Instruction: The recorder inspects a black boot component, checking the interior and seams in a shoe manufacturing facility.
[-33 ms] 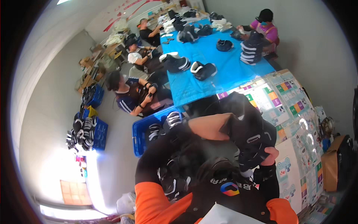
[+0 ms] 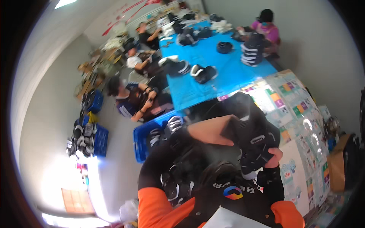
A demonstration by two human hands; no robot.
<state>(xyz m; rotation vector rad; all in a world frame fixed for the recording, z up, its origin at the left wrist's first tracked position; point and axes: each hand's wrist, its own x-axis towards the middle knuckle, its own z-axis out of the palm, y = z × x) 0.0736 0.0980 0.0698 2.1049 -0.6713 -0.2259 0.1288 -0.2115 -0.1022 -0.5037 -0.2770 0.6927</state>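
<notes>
In front of my chest is a black fabric piece (image 2: 254, 131) with a mesh section, a small oval badge and pale marks along its lower end; its exact kind I cannot make out. My left hand (image 2: 218, 131) reaches into or behind its left side, closed on it, with most fingers hidden. At the lower right edge, my right hand (image 2: 273, 156) grips it with fingers wrapped round. More black pieces with white edges (image 2: 176, 190) lie below my left arm, partly in shadow.
A blue-covered table (image 2: 197, 95) bears black and white pieces. The near worktop (image 2: 292, 152) has printed sheets. A blue crate (image 2: 137, 142) stands left, other blue crates (image 2: 100, 140) farther off. Co-workers sit left (image 2: 131, 97) and far right (image 2: 268, 30). A cardboard box (image 2: 338, 163) stands right.
</notes>
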